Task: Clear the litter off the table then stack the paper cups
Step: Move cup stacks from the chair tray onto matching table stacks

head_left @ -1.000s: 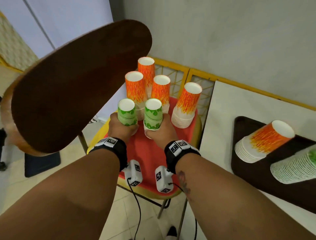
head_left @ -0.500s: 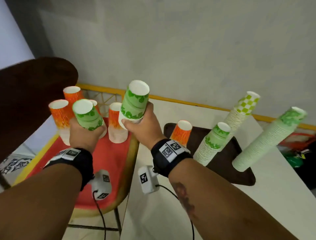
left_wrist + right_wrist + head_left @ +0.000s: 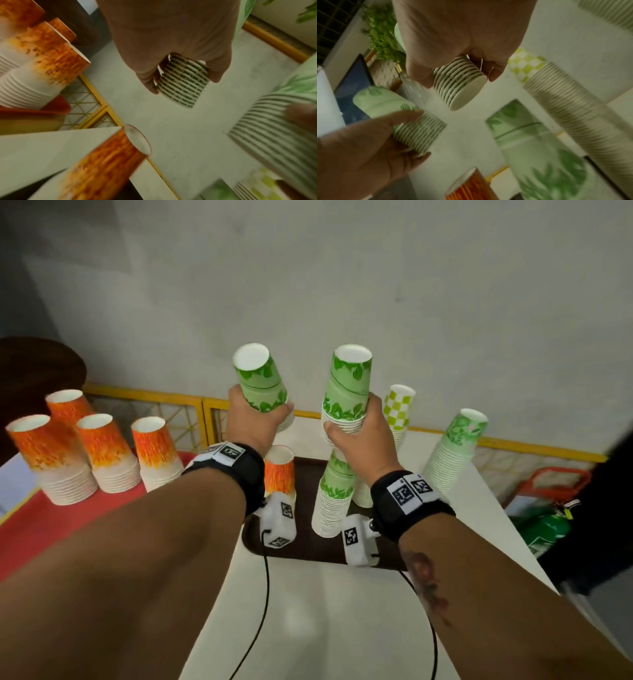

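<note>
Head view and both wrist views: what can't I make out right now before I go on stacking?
- Brown tray: head view, mostly hidden by wrists and cup stacks.
- Green leaf stack on the tray: top hidden behind the right hand.
- Orange stack on the tray: base hidden by the left wrist camera.
- Cup count in the left hand stack: upper cups covered by the grip.

Orange cup stacks [image 3: 113,457]: five. Green leaf stacks [image 3: 334,498]: four. Checkered stack [image 3: 397,409]: one.

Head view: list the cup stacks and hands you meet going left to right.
Four orange stacks on the red seat → left hand gripping a green stack → right hand gripping a green stack → checked stack → tall green stack.
</note>
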The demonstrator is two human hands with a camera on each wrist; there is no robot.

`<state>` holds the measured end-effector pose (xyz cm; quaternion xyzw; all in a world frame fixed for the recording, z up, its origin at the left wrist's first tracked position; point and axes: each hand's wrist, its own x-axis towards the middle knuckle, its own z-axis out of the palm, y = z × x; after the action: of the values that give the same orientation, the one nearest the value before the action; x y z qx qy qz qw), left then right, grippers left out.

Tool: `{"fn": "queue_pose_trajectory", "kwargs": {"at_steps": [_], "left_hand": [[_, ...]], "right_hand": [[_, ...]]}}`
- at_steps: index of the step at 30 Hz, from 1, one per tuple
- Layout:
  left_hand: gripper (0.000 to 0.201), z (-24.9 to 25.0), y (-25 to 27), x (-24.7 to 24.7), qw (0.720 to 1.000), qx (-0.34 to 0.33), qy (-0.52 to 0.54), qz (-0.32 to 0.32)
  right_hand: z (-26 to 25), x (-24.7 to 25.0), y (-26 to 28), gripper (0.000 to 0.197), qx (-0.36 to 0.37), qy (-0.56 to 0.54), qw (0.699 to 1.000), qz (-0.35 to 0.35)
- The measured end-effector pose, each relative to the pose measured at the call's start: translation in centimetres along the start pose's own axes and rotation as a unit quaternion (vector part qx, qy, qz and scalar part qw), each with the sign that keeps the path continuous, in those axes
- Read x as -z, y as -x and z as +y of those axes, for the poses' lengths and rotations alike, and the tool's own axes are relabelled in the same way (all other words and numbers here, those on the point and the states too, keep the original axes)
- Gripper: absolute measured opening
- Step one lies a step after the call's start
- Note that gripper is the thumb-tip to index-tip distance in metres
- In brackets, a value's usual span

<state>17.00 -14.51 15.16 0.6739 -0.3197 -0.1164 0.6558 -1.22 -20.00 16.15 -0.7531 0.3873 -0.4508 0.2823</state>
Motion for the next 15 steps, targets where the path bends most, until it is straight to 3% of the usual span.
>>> {"fn": "queue_pose_trajectory", "kwargs": {"at_steps": [8,12,15], "left_hand": [[0.071,1.2,2.3,-3.6,1.0,0.003,0.021,-0.02],[0.075,2.4,2.1,-3.5,0.998,-0.014,0.059,-0.022],[0.078,3.8,2.4,-3.8,0.995,-0.041,0.075,-0.047]], "right_hand": [[6.1,-0.7,2.3,0.063,-0.092,0.026,0.988,-0.12],[9.1,-1.5,4.2,0.068,-0.143,0.044,0.978,-0.147],[9.9,-0.8,5.6,0.082,-0.142,0.03,0.973,-0.178]]}}
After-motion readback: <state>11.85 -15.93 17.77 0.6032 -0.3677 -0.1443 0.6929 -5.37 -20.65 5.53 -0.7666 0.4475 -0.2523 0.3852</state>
